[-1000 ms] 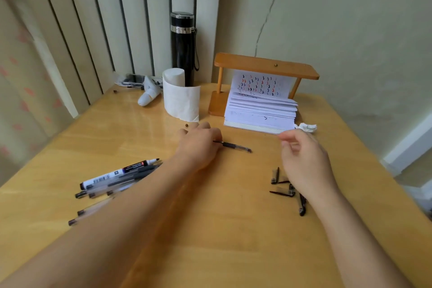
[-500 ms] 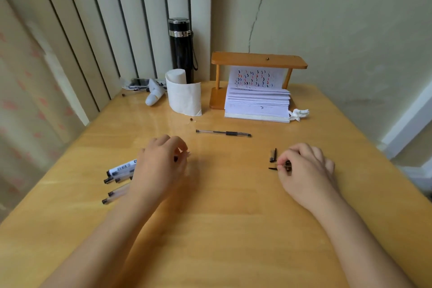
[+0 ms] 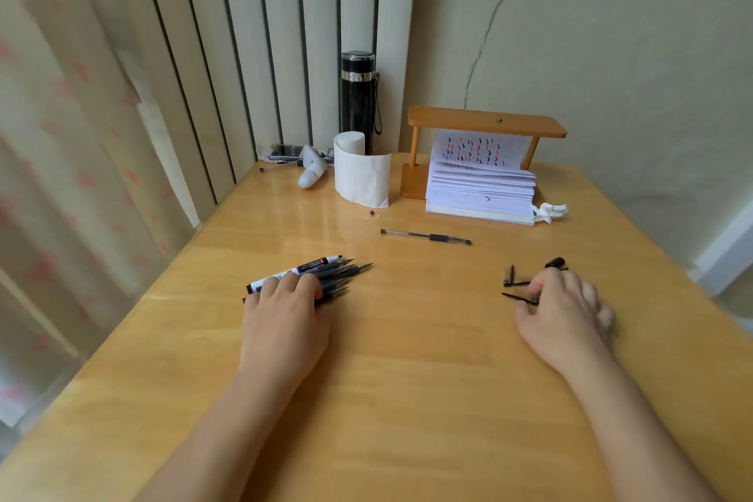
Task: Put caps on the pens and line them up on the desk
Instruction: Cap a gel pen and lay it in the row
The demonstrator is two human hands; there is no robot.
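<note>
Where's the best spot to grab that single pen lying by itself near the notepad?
Probably the black grip sleeve, right of middle on the lone pen. It lies flat and crosswise on the desk with open space around it, so come from above and pinch across the barrel with the fingers.

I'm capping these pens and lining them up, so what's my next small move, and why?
Probably pull one pen out of the uncapped pens under your left hand. Your right hand already rests on the loose caps, and only one capped pen lies placed so far.
</note>
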